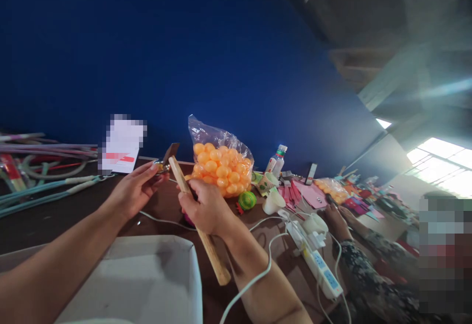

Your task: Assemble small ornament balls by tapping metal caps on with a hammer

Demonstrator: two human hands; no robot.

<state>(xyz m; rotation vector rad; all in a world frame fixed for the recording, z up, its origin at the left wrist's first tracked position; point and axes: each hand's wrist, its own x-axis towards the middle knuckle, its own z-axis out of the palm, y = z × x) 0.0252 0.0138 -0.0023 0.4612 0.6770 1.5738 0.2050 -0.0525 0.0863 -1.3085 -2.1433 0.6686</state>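
My right hand [208, 207] is wrapped around the pale wooden handle of a hammer [214, 260]. Its dark, flat-looking head points up and away, close to my left fingers. Between the fingertips of my left hand [136, 186] is a small shiny metallic piece [161, 166] with some yellow on it; its exact kind is not clear. Just beyond my right hand stands a clear plastic bag of orange balls [223, 166]. A green, striped round toy [247, 200] with red parts lies to the right of that hand.
An open white box [147, 284] is in front of me. A phone [123, 147] leans at the left near coiled cables [55, 171]. A power strip [319, 265], white cords, paper cup [274, 202] and bottle [277, 162] are at the right. Another person's hands [337, 220] work beyond.
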